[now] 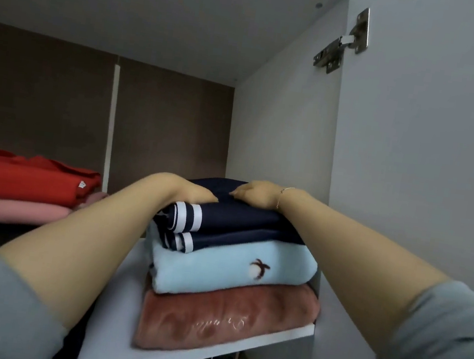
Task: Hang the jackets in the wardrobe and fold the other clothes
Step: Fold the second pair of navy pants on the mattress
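While both hands press flat and released on the navy garment, the stack sits on a white wardrobe shelf.

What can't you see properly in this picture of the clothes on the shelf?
- Head view: the fingertips of the left hand and right hand are hidden, bent down onto the navy striped garment.
- The writing on the rust-pink towel is too faint to read.
- The red and pink folded clothes are cut off by the left edge.
- Things under the shelf are dark and mostly hidden by it.
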Action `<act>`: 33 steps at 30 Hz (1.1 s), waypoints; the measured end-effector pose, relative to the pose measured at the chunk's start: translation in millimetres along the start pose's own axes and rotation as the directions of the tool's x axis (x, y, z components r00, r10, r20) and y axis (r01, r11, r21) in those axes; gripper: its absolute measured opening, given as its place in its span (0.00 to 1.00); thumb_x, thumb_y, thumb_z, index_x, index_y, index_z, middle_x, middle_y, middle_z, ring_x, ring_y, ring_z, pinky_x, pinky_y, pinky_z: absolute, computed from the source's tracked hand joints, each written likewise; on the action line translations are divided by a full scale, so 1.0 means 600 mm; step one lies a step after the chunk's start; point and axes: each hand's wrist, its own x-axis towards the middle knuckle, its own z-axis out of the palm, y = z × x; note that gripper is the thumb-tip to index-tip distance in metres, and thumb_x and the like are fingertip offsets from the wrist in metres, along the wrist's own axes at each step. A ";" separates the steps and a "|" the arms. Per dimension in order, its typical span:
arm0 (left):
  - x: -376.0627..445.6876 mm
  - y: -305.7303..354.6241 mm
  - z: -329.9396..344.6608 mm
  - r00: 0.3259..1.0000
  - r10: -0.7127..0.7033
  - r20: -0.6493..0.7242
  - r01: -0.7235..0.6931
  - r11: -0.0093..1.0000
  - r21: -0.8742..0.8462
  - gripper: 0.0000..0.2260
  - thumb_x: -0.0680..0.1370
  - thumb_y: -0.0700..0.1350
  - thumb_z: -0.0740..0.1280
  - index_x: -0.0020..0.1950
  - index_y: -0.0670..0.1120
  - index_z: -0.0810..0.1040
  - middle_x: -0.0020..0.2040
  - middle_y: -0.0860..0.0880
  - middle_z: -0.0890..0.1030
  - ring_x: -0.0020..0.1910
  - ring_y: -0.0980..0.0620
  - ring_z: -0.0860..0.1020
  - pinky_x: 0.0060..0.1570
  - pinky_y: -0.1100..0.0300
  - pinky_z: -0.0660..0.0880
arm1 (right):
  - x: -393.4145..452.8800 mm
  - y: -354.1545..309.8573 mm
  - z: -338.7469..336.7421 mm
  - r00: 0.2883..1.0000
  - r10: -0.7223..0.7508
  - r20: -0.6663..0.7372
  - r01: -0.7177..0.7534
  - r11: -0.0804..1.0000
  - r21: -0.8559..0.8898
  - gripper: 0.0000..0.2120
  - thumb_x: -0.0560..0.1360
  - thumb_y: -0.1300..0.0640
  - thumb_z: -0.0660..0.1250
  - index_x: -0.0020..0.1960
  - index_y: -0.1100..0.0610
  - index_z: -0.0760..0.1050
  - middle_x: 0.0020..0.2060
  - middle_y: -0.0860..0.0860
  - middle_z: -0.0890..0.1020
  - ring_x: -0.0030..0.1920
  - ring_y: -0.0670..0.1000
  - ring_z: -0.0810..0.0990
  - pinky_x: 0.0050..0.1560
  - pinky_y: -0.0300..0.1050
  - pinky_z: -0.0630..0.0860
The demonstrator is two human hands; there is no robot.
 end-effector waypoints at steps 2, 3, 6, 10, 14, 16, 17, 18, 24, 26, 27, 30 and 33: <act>-0.027 0.008 0.005 0.999 0.044 -0.008 -0.044 0.999 -0.003 0.12 0.84 0.56 0.53 0.56 0.54 0.74 0.56 0.55 0.75 0.53 0.57 0.75 0.52 0.65 0.68 | -0.036 -0.009 -0.009 0.986 -0.035 -0.163 0.017 0.994 -0.106 0.19 0.83 0.48 0.54 0.67 0.53 0.75 0.65 0.55 0.77 0.65 0.57 0.74 0.65 0.47 0.69; -0.043 0.010 0.006 0.996 0.082 -0.033 -0.082 0.997 -0.004 0.16 0.85 0.55 0.52 0.66 0.50 0.72 0.64 0.54 0.73 0.63 0.54 0.73 0.59 0.65 0.65 | -0.056 -0.012 -0.016 0.974 -0.047 -0.223 0.023 0.994 -0.110 0.17 0.83 0.49 0.55 0.63 0.54 0.78 0.60 0.56 0.79 0.62 0.57 0.76 0.62 0.48 0.72; -0.093 0.013 0.001 0.961 0.217 -0.170 -0.217 0.976 0.017 0.18 0.85 0.48 0.56 0.74 0.45 0.69 0.74 0.49 0.69 0.70 0.54 0.68 0.62 0.69 0.59 | -0.129 -0.022 -0.041 0.947 -0.059 -0.316 0.077 0.996 0.046 0.14 0.81 0.54 0.60 0.60 0.56 0.81 0.57 0.55 0.81 0.58 0.55 0.77 0.60 0.45 0.73; -0.182 0.030 0.011 0.859 0.279 -0.429 -0.356 0.928 -0.110 0.12 0.81 0.44 0.64 0.63 0.50 0.80 0.61 0.53 0.79 0.56 0.58 0.74 0.56 0.66 0.66 | -0.261 -0.036 -0.047 0.823 -0.041 -0.567 0.293 0.886 0.361 0.11 0.79 0.57 0.63 0.55 0.55 0.83 0.54 0.49 0.84 0.56 0.47 0.79 0.60 0.41 0.74; -0.290 0.058 0.095 0.701 0.257 -0.665 -0.593 0.728 -0.344 0.11 0.80 0.41 0.65 0.58 0.54 0.80 0.56 0.60 0.82 0.56 0.65 0.77 0.58 0.66 0.70 | -0.411 -0.041 0.014 0.661 0.118 -0.741 0.573 0.557 0.600 0.12 0.78 0.61 0.61 0.53 0.53 0.83 0.49 0.45 0.85 0.54 0.42 0.81 0.58 0.38 0.76; -0.340 0.066 0.148 0.702 0.225 -0.676 -0.640 0.617 -0.458 0.12 0.80 0.41 0.64 0.57 0.55 0.80 0.56 0.60 0.82 0.57 0.66 0.78 0.60 0.63 0.72 | -0.467 -0.037 0.046 0.716 0.142 -0.683 0.575 0.435 0.693 0.13 0.78 0.63 0.61 0.55 0.53 0.82 0.51 0.46 0.85 0.55 0.43 0.82 0.61 0.42 0.77; -0.362 0.066 0.173 0.704 0.201 -0.681 -0.644 0.584 -0.493 0.12 0.80 0.40 0.64 0.57 0.55 0.80 0.56 0.61 0.82 0.57 0.66 0.78 0.60 0.63 0.73 | -0.490 -0.035 0.061 0.748 0.139 -0.649 0.560 0.394 0.729 0.14 0.79 0.63 0.61 0.57 0.53 0.82 0.52 0.46 0.85 0.55 0.44 0.82 0.61 0.43 0.77; -0.381 0.064 0.196 0.707 0.174 -0.686 -0.645 0.556 -0.524 0.13 0.80 0.39 0.64 0.57 0.55 0.80 0.56 0.60 0.83 0.57 0.65 0.78 0.60 0.62 0.73 | -0.511 -0.033 0.074 0.773 0.131 -0.621 0.546 0.362 0.756 0.14 0.79 0.63 0.61 0.58 0.53 0.82 0.53 0.46 0.85 0.56 0.45 0.82 0.61 0.45 0.77; -0.476 0.045 0.323 0.805 0.192 -0.562 -0.590 0.371 -0.718 0.12 0.79 0.40 0.65 0.58 0.52 0.82 0.57 0.58 0.83 0.60 0.59 0.79 0.60 0.57 0.74 | -0.645 -0.039 0.165 0.818 0.155 -0.553 0.513 0.235 0.825 0.15 0.77 0.57 0.60 0.58 0.52 0.82 0.56 0.50 0.84 0.59 0.50 0.82 0.58 0.45 0.79; -0.503 0.036 0.354 0.818 0.243 -0.521 -0.575 0.325 -0.751 0.12 0.79 0.40 0.65 0.59 0.52 0.82 0.58 0.57 0.83 0.61 0.59 0.79 0.63 0.55 0.73 | -0.692 -0.049 0.199 0.815 0.217 -0.537 0.486 0.247 0.838 0.15 0.75 0.56 0.61 0.56 0.51 0.83 0.56 0.50 0.84 0.59 0.51 0.82 0.56 0.44 0.79; -0.516 0.031 0.369 0.825 0.267 -0.499 -0.563 0.298 -0.771 0.12 0.80 0.39 0.65 0.59 0.52 0.81 0.59 0.56 0.83 0.61 0.59 0.79 0.64 0.54 0.72 | -0.718 -0.054 0.217 0.811 0.256 -0.526 0.466 0.261 0.846 0.15 0.75 0.57 0.61 0.56 0.50 0.83 0.57 0.50 0.84 0.59 0.51 0.82 0.56 0.44 0.79; -0.556 0.013 0.422 0.847 0.343 -0.406 -0.490 0.206 -0.847 0.13 0.80 0.37 0.62 0.61 0.49 0.80 0.59 0.54 0.83 0.61 0.58 0.79 0.64 0.54 0.73 | -0.801 -0.072 0.268 0.790 0.366 -0.492 0.397 0.307 0.865 0.15 0.78 0.60 0.60 0.57 0.52 0.82 0.56 0.51 0.84 0.58 0.52 0.82 0.58 0.48 0.79; -0.600 0.011 0.482 0.842 0.461 -0.280 -0.391 0.164 -0.906 0.14 0.80 0.36 0.62 0.61 0.48 0.79 0.59 0.54 0.83 0.60 0.57 0.79 0.63 0.56 0.73 | -0.899 -0.091 0.314 0.738 0.489 -0.465 0.319 0.354 0.879 0.16 0.81 0.63 0.58 0.59 0.52 0.82 0.57 0.51 0.84 0.59 0.52 0.82 0.61 0.46 0.78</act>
